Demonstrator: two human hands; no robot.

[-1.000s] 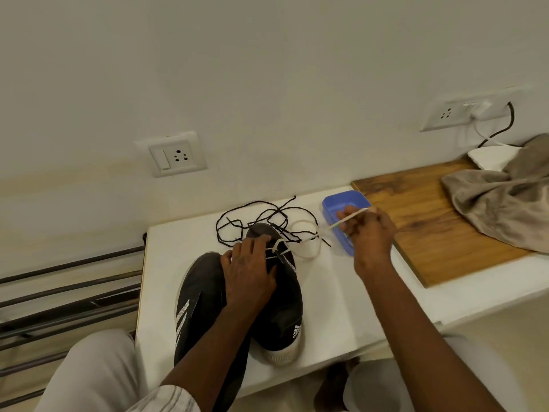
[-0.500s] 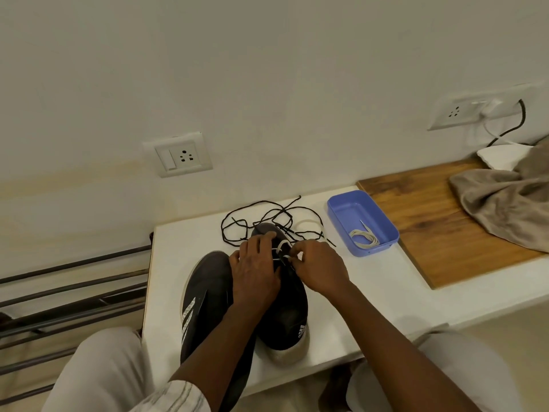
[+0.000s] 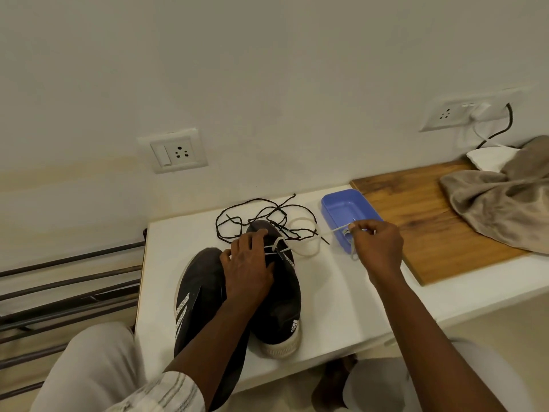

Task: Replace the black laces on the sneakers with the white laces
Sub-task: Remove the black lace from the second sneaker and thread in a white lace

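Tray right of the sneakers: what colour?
The tray is plain blue; the head view shows it best.

Left grip point(image 3: 248, 263): centre of frame, palm down, fingers straight and spread, pressing on the sneaker point(image 3: 279, 307).
Left arm point(image 3: 214, 337): rises from bottom centre, forearm bare, striped sleeve point(image 3: 166, 394) at the elbow.
Right grip point(image 3: 375, 245): right of centre, fingers curled, thumb and forefinger pinching the white lace point(image 3: 335, 230).
Right arm point(image 3: 416, 328): bare, slants in from lower right.

The left hand point(image 3: 246, 272) covers much of one sneaker point(image 3: 280, 307). The right hand point(image 3: 377, 245) hides a blue tray point(image 3: 338, 201) corner. The brown cloth point(image 3: 499, 209) is cut off.
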